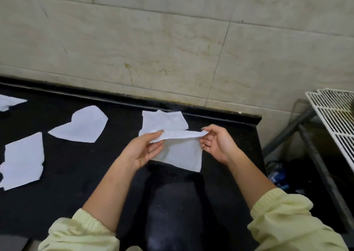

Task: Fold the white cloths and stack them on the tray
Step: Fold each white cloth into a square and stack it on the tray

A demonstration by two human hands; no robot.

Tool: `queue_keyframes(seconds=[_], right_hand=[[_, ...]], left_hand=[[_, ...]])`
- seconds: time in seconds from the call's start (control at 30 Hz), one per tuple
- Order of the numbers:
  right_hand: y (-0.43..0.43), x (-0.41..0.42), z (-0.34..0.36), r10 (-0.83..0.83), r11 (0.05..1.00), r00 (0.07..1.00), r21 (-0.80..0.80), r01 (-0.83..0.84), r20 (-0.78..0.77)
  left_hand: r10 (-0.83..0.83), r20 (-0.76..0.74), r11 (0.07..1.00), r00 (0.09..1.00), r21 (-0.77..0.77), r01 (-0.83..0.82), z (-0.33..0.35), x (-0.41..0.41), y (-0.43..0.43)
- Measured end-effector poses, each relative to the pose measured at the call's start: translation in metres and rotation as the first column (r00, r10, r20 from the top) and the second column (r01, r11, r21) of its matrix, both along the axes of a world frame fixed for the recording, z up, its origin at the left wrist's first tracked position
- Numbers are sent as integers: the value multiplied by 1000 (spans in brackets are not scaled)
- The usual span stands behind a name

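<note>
Black counter [76, 178] against a beige tiled wall [153, 40]. My left hand [143, 149] pinches the left end of the held white cloth [182, 153] along its folded top edge, and my right hand [218, 143] pinches the right end. The lower part hangs between them; whether it touches the counter, I cannot tell. A second cloth [164, 120] lies flat just behind. Heart-shaped cloth [80, 125], near-left cloth [23, 160] and far-left cloth [7, 102] lie spread out, well apart. A wire rack [335, 116] stands at far right.

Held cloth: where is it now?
Head view, centre-right: left hand and right hand hold the held cloth over the black counter, in front of another white cloth.
</note>
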State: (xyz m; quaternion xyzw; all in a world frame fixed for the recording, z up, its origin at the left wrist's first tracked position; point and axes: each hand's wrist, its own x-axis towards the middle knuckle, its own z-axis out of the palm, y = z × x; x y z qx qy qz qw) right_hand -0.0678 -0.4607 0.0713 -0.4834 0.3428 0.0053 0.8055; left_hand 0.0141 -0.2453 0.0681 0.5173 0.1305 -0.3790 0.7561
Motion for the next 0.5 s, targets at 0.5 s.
queue_keyframes(seconds=[0.5], right_hand=[[-10,15,21,68,499,995,-862,-92,-67]], left_hand=[[231,275,956,934,116,-270,14,19,19]])
